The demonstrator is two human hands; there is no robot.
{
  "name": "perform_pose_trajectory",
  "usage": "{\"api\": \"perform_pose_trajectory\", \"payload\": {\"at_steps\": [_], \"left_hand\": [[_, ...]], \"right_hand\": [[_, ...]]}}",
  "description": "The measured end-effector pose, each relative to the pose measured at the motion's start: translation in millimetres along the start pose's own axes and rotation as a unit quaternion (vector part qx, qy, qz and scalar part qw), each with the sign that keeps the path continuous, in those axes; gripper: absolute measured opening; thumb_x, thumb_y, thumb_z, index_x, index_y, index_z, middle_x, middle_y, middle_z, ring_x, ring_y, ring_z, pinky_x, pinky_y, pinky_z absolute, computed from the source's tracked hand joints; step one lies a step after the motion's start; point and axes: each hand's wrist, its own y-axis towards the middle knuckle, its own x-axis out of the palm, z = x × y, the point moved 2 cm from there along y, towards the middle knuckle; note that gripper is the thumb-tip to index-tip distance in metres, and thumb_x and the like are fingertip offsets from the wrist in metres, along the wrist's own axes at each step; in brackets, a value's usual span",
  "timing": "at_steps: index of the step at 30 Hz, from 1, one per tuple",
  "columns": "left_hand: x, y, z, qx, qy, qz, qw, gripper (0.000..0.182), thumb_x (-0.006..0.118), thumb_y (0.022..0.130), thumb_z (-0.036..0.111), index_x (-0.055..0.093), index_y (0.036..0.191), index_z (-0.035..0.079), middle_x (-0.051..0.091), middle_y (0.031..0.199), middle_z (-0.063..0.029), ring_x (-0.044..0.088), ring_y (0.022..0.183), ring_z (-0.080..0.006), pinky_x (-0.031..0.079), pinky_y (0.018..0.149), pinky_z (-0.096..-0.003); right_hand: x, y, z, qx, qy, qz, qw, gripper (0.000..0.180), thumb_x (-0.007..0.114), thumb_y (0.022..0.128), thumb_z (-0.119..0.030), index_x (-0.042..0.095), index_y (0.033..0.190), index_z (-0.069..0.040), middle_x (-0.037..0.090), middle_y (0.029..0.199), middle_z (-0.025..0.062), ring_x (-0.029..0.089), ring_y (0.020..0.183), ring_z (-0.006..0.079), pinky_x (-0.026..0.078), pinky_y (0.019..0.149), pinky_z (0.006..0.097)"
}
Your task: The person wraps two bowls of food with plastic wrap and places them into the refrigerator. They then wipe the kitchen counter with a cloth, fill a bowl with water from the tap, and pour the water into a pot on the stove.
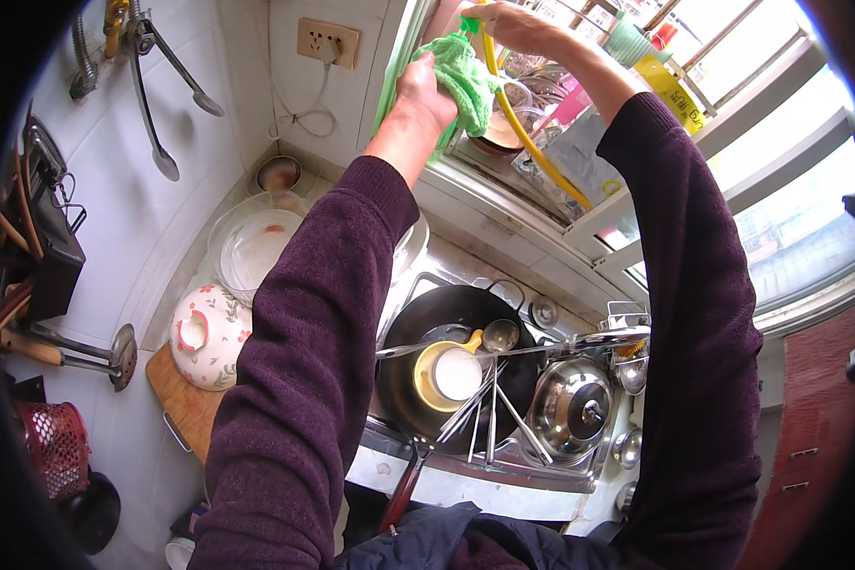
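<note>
My left hand point(425, 92) grips a bunched green cloth point(468, 82) up by the open window. At the cloth's upper end my right hand point(516, 27) has its fingertips on a small bright green piece point(470, 25), which looks like plastic; its exact kind is unclear. A yellow hose point(520, 132) hangs just right of the cloth, passing close to my right fingers. Below my forearms a black wok point(406, 320) sits on the stove, holding a yellow-handled pot point(427, 356), a ladle point(501, 335) and several metal utensils point(491, 420).
A domed steel lid point(570, 399) stands right of the wok. To the left are an upturned floral bowl point(217, 328), a wooden board point(174, 392) and a clear bowl point(246, 246). A wall socket point(328, 43) with a plugged-in cord is left of the window. Outside the sill, stacked bowls point(499, 132) crowd a barred ledge.
</note>
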Motion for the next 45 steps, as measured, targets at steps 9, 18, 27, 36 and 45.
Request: {"api": "perform_pose_trajectory", "payload": {"at_steps": [9, 18, 27, 36, 45], "left_hand": [[1, -4, -4, 0.001, -0.007, -0.009, 1.000, 0.046, 0.026, 0.109, 0.027, 0.043, 0.139, -0.003, 0.049, 0.143, -0.0214, 0.049, 0.130, -0.0366, 0.037, 0.115, -0.0523], [2, -5, -3, 0.007, 0.001, 0.011, 1.000, 0.044, 0.027, 0.109, 0.027, 0.046, 0.135, -0.003, 0.053, 0.138, -0.0208, 0.053, 0.126, -0.0360, 0.039, 0.113, -0.0521], [3, -7, -1, 0.012, 0.023, -0.008, 1.000, 0.043, 0.026, 0.109, 0.026, 0.045, 0.135, -0.003, 0.053, 0.137, -0.0217, 0.054, 0.125, -0.0361, 0.042, 0.111, -0.0513], [-18, 20, 6, 0.005, 0.048, -0.061, 0.997, 0.043, 0.027, 0.109, 0.025, 0.044, 0.137, -0.004, 0.053, 0.138, -0.0213, 0.053, 0.126, -0.0360, 0.042, 0.112, -0.0517], [-30, 36, 5, -0.004, 0.052, -0.044, 0.998, 0.045, 0.026, 0.110, 0.026, 0.045, 0.137, -0.004, 0.053, 0.138, -0.0213, 0.053, 0.127, -0.0357, 0.041, 0.112, -0.0514]], "right_hand": [[63, -23, -37, -0.123, -0.674, 0.108, 0.720, 0.014, 0.050, 0.103, -0.019, 0.059, 0.097, -0.010, 0.050, 0.069, -0.0041, 0.048, 0.056, 0.0069, 0.041, 0.050, 0.0210], [68, -13, -34, -0.048, -0.976, 0.163, 0.134, 0.023, 0.048, 0.106, -0.025, 0.057, 0.086, -0.017, 0.048, 0.065, -0.0096, 0.049, 0.055, 0.0053, 0.036, 0.047, 0.0211], [83, -8, -13, -0.025, -0.961, -0.012, -0.275, 0.024, 0.060, 0.100, -0.028, 0.064, 0.115, -0.010, 0.061, 0.100, -0.0055, 0.053, 0.085, 0.0033, 0.042, 0.070, 0.0202], [68, -13, -23, -0.088, -0.977, 0.015, -0.196, 0.017, 0.059, 0.100, -0.027, 0.064, 0.105, -0.012, 0.058, 0.086, -0.0072, 0.052, 0.074, 0.0041, 0.041, 0.062, 0.0205], [62, -12, -28, -0.113, -0.982, 0.026, -0.152, 0.014, 0.057, 0.101, -0.027, 0.064, 0.095, -0.015, 0.054, 0.072, -0.0089, 0.051, 0.062, 0.0049, 0.039, 0.054, 0.0209]]}}
